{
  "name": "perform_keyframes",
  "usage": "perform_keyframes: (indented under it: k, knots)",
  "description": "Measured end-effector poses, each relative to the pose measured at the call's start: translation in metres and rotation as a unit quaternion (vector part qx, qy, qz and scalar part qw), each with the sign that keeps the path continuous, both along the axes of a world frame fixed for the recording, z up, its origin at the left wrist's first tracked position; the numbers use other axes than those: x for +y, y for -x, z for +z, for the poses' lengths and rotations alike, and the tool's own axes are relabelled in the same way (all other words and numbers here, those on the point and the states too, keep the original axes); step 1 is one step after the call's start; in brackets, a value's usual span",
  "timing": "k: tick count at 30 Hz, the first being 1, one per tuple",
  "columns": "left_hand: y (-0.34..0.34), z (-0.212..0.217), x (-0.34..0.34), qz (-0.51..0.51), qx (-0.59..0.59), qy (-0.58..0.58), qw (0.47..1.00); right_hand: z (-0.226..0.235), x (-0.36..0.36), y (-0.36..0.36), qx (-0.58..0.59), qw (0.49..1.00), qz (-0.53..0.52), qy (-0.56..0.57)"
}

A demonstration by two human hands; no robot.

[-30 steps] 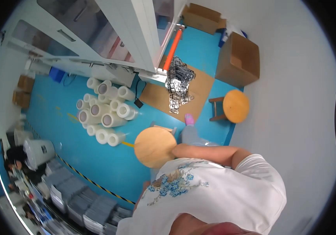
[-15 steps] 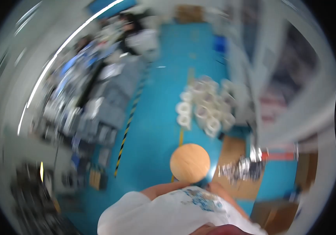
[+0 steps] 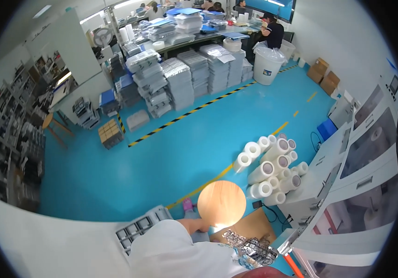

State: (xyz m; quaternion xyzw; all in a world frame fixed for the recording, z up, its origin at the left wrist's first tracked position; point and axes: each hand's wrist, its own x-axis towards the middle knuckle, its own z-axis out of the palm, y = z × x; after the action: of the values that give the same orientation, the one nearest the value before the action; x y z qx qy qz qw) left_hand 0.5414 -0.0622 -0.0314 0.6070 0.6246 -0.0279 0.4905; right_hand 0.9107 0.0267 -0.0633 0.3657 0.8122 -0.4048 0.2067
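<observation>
A round, light wooden disc that looks like a stool seat [image 3: 222, 203] is in front of my body, its grain showing on top. Any legs below are hidden. My left hand [image 3: 202, 225] is at its near left edge, closed round the rim or what is under it, with the fingertips out of sight. My right hand does not show. Beyond my left forearm, a pink shoe [image 3: 188, 205] is on the blue floor. Close to the right of my body, a heap of shiny metal parts [image 3: 254, 246] lies on brown cardboard [image 3: 250, 226].
White film rolls [image 3: 273, 171] stand in a cluster at right, beside a large white machine [image 3: 328, 185]. A grey crate-like stack [image 3: 143, 224] is close at left. Farther off are stacked grey trays [image 3: 178, 78], a white bin [image 3: 267, 65] and a seated person [image 3: 273, 32].
My view has swung round to the right, and the blurred scene is sharp now. The wooden disc has stayed in front of me with my left hand. My right arm has gone out of sight.
</observation>
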Motion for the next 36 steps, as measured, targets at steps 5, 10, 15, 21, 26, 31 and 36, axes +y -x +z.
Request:
perform_keyframes:
  k: [5, 10, 15, 21, 26, 31, 36]
  knots:
    - [-0.096, 0.008, -0.020, 0.251, 0.086, -0.039, 0.963, -0.049, -0.045, -0.097, -0.001, 0.997, 0.029, -0.065]
    - [-0.150, 0.008, -0.054, 0.289, 0.079, -0.080, 0.951, 0.010, -0.055, -0.066, -0.072, 0.990, 0.010, 0.118]
    - [-0.181, -0.024, -0.128, 0.031, 0.066, -0.148, 0.986, -0.010, -0.104, -0.046, -0.173, 0.968, -0.052, 0.173]
    - [-0.213, -0.078, -0.163, -0.005, 0.073, -0.180, 0.981, -0.023, -0.141, -0.018, -0.178, 0.977, -0.074, 0.090]
    - [-0.201, -0.131, -0.122, 0.001, 0.042, -0.208, 0.977, -0.057, -0.143, 0.008, -0.082, 0.988, -0.098, -0.087]
    - [-0.200, -0.165, -0.104, 0.096, 0.082, -0.269, 0.955, -0.095, -0.141, 0.016, -0.010, 0.985, -0.058, -0.160]
    - [-0.213, -0.171, -0.101, 0.164, 0.169, -0.176, 0.956, -0.125, -0.142, 0.017, 0.067, 0.975, -0.037, -0.210]
